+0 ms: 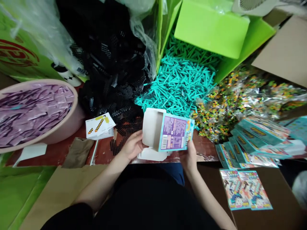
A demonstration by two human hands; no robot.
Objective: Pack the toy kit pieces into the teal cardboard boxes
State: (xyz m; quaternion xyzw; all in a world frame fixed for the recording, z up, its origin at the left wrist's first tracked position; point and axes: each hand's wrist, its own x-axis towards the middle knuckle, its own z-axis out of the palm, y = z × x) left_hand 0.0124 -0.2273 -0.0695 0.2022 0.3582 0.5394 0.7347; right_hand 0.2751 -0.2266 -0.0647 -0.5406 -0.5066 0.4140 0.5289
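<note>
Between my two hands is a small cardboard box point(173, 132), teal-edged with a purple printed panel and a barcode. Its white flaps stand open toward the left, and part of the white inside shows. My left hand point(133, 145) is closed on the flaps at the open end. At the printed end, my right hand point(190, 156) grips the lower right corner; some of its fingers are hidden behind the box. Left of my left hand lies a stack of white leaflets point(100, 126) with a pickaxe picture. Teal plastic sticks point(178, 83) are heaped just beyond the box.
A pink tub point(78, 108) of purple packets stands at the left. Black perforated plates point(112, 73) pile up behind. Bags of orange-green pieces point(216, 111) lie right, near stacked teal boxes point(259, 134). Two printed packs point(246, 190) rest on cardboard below. A brown cloth point(78, 151) lies at the table edge.
</note>
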